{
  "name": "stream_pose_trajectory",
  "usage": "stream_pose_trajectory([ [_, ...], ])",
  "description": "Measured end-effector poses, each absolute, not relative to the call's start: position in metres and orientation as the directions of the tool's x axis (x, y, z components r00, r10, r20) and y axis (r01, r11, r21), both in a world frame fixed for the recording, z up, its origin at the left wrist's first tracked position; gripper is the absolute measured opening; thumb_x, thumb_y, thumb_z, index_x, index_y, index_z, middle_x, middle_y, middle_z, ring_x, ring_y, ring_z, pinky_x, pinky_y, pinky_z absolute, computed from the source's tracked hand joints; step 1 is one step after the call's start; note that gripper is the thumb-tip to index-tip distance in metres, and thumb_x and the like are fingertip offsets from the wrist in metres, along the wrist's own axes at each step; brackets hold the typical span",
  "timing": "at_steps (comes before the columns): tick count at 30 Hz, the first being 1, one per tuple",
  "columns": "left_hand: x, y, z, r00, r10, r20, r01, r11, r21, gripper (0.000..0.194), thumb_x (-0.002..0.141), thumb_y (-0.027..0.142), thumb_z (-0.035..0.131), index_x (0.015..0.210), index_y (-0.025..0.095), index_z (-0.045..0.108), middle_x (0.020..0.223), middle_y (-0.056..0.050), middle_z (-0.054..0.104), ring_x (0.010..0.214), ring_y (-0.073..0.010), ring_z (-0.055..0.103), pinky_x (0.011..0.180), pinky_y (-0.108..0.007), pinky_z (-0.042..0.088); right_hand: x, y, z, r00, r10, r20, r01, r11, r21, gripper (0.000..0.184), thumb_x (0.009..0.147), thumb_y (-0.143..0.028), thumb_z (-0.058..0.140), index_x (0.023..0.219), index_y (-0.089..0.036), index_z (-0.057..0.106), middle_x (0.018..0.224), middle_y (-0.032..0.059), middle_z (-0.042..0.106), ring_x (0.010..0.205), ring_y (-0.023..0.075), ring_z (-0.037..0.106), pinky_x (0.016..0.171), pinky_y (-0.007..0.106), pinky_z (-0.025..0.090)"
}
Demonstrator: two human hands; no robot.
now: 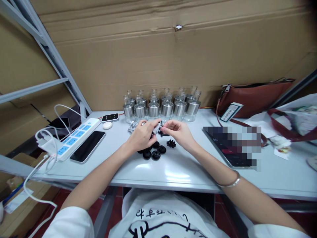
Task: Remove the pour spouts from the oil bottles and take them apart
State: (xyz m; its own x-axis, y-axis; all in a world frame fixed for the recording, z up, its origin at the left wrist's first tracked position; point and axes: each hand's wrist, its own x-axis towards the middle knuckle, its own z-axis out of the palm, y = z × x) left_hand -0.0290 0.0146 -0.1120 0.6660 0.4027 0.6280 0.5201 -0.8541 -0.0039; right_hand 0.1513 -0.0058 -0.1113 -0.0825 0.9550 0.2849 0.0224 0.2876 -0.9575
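My left hand [142, 135] is closed, its thumb and fingers around a small clear piece [156, 128] that its fingers partly cover. Facing it, my right hand [180, 133] pinches a thin black part [161, 125] against that piece. Just below the left hand lie several round black caps [156, 155], some hidden under it. A little cluster of small black parts [171, 143] sits below the right fingers. Behind the left hand is a pile of shiny clear pieces [133, 127]. Glass bottles with silver metal bands [154, 109] stand upright in two rows beyond both hands.
To the left are a power strip [79, 134] with white cables, a black phone [88, 146], a small display device [110, 117] and a white round object [107, 125]. A tablet [226, 145], a brown bag [255, 99] and plastic packaging [297, 115] lie right. Cardboard [138, 49] backs the table.
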Motion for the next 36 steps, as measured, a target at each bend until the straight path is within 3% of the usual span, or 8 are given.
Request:
stream_pose_trajectory([
  [6,-0.028,0.015,-0.114,0.674,0.449,0.587,0.553,-0.833,0.002,0.065,0.075,0.012,0.044,0.136,0.013,0.024,0.103,-0.01,0.062,0.093,-0.0213,0.059,0.09,-0.037,0.037,0.152,-0.005,-0.113,-0.083,0.958,0.276,0.013,0.277,-0.961,0.035,0.057,-0.046,0.077,0.067,-0.017,0.06,0.061,-0.0003,0.06,0.056,0.0113,0.052,0.057,0.027,0.045],
  [12,-0.029,0.014,-0.11,0.679,0.474,0.56,0.567,-0.824,0.009,0.053,0.072,0.014,0.047,0.124,0.014,0.041,0.096,-0.007,0.063,0.088,-0.0201,0.058,0.089,-0.036,0.036,0.154,-0.005,-0.111,-0.13,0.959,0.252,-0.007,0.253,-0.967,0.032,0.056,-0.041,0.079,0.066,-0.016,0.061,0.061,-0.0003,0.061,0.057,0.0109,0.054,0.06,0.027,0.046],
  [17,-0.028,0.012,-0.105,0.68,0.459,0.572,0.566,-0.824,-0.011,0.05,0.069,0.02,0.05,0.118,0.016,0.045,0.087,-0.004,0.064,0.082,-0.0203,0.059,0.089,-0.037,0.034,0.161,-0.003,-0.107,-0.226,0.944,0.241,-0.074,0.23,-0.97,0.031,0.063,-0.04,0.075,0.078,-0.017,0.062,0.063,-0.0008,0.063,0.06,0.0123,0.058,0.065,0.03,0.047],
  [20,-0.027,0.011,-0.106,0.678,0.457,0.576,0.55,-0.835,0.016,0.051,0.069,0.02,0.047,0.119,0.014,0.042,0.087,-0.004,0.065,0.081,-0.0204,0.06,0.089,-0.037,0.034,0.164,-0.002,-0.107,-0.326,0.928,0.182,-0.153,0.138,-0.979,0.033,0.068,-0.04,0.073,0.09,-0.018,0.064,0.07,0.0,0.065,0.063,0.0118,0.058,0.067,0.029,0.047],
  [24,-0.027,0.012,-0.109,0.703,0.45,0.551,0.5,-0.864,0.068,0.052,0.069,0.019,0.043,0.12,0.013,0.036,0.088,-0.004,0.067,0.079,-0.0197,0.061,0.092,-0.038,0.034,0.166,-0.003,-0.109,-0.478,0.871,0.111,-0.128,0.055,-0.99,0.028,0.073,-0.04,0.068,0.089,-0.017,0.067,0.074,0.0003,0.061,0.063,0.0093,0.052,0.064,0.026,0.043],
  [36,-0.027,0.011,-0.108,0.72,0.416,0.555,0.482,-0.876,0.031,0.049,0.067,0.02,0.042,0.115,0.016,0.039,0.083,-0.002,0.065,0.076,-0.0194,0.062,0.094,-0.04,0.032,0.167,-0.005,-0.109,-0.497,0.851,0.169,-0.097,0.138,-0.986,0.024,0.071,-0.039,0.069,0.086,-0.02,0.069,0.079,0.0003,0.062,0.066,0.0102,0.049,0.065,0.025,0.04],
])
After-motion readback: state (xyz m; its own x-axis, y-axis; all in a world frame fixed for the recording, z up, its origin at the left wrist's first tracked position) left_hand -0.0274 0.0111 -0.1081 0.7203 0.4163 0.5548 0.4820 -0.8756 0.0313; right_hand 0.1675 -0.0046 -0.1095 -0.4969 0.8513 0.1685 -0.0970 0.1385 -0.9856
